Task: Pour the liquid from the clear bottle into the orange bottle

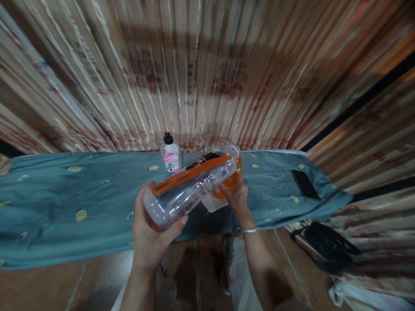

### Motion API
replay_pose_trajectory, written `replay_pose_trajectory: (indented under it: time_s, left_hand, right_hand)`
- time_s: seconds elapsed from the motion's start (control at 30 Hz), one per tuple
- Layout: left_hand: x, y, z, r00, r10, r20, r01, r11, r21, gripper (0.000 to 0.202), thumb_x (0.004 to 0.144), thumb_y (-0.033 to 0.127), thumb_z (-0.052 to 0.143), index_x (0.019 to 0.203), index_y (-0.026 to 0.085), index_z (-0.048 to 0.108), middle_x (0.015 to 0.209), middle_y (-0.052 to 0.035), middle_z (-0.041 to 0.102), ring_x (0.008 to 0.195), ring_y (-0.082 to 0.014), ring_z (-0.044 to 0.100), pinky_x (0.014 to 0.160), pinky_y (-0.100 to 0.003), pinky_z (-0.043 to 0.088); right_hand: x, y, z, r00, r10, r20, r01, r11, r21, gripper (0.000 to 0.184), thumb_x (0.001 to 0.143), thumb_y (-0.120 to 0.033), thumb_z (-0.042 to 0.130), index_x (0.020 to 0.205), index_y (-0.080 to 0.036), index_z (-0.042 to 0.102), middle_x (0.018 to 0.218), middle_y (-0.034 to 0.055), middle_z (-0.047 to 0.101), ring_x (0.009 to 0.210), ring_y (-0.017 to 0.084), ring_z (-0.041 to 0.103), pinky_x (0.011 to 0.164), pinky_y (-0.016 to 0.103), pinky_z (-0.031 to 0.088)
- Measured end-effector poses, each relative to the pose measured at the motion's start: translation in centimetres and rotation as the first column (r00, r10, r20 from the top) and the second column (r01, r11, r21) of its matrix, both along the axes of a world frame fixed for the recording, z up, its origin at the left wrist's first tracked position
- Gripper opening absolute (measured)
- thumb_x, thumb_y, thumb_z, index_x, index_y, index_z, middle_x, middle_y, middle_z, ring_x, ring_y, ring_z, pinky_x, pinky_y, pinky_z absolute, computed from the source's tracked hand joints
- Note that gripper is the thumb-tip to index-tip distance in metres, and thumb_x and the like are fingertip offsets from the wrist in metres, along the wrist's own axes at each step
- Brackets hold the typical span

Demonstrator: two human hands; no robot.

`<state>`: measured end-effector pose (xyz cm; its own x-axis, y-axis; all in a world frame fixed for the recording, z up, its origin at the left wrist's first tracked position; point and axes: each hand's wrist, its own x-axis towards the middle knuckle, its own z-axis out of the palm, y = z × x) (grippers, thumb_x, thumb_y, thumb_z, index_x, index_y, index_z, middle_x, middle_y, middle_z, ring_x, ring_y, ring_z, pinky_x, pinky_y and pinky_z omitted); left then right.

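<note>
My left hand is wrapped round the base of a large clear plastic bottle with an orange and black label. The bottle is tipped on its side, its mouth pointing toward the far right, over an orange cup-like object. My right hand grips that orange object from below, and a thin bangle sits on its wrist. A white paper or cloth lies under the hands on the teal cloth-covered table.
A small bottle with a black cap and pink label stands at the table's far edge. A black phone lies on the right end. A black bag sits on the floor at right. Striped curtains hang behind.
</note>
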<state>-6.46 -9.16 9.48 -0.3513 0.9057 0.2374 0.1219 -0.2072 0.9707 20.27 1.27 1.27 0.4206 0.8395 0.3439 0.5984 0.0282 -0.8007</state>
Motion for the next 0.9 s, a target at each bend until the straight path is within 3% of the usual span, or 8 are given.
replay_pose_trajectory:
  time_s: [0.13,0.43,0.6,0.9]
  left_hand:
    - [-0.2,0.0,0.0,1.0,0.003,-0.004,-0.003,1.0,-0.008,0.11,0.059,0.051,0.114,0.152,0.022,0.065,0.146,-0.0164,0.079,0.135,-0.0401,0.082,0.116,-0.051,0.07]
    - [0.9,0.0,0.8,0.998,0.067,0.014,-0.067,0.997,0.029,0.107,0.057,0.058,0.112,0.148,0.023,0.066,0.138,-0.0143,0.082,0.125,-0.0373,0.085,0.105,-0.048,0.074]
    - [0.3,0.1,0.7,1.0,0.006,-0.006,-0.006,1.0,0.019,0.106,0.057,0.05,0.114,0.147,0.023,0.064,0.138,-0.0154,0.083,0.125,-0.0385,0.086,0.103,-0.049,0.076]
    - [0.2,0.0,0.3,1.0,0.014,-0.017,-0.014,1.0,0.011,0.109,0.059,0.056,0.114,0.15,0.023,0.065,0.142,-0.0145,0.081,0.13,-0.0386,0.085,0.108,-0.05,0.075]
  right_hand:
    - [0.1,0.0,0.0,1.0,-0.009,0.004,0.009,1.0,-0.018,0.082,0.075,-0.057,0.099,0.142,-0.018,0.071,0.129,0.0215,0.093,0.115,0.042,0.091,0.1,0.055,0.075]
    - [-0.2,0.0,0.4,1.0,-0.002,-0.017,0.002,1.0,-0.009,0.086,0.077,-0.066,0.095,0.143,-0.015,0.071,0.127,0.0243,0.092,0.114,0.044,0.091,0.096,0.056,0.076]
    - [0.0,-0.1,0.3,1.0,0.001,-0.002,-0.001,1.0,-0.011,0.087,0.078,-0.068,0.095,0.144,-0.017,0.071,0.124,0.0229,0.092,0.112,0.043,0.091,0.095,0.054,0.076]
    - [-0.2,-0.1,0.5,1.0,-0.01,0.001,0.01,1.0,-0.011,0.08,0.079,-0.073,0.092,0.136,-0.019,0.072,0.123,0.0208,0.093,0.111,0.042,0.091,0.096,0.054,0.076]
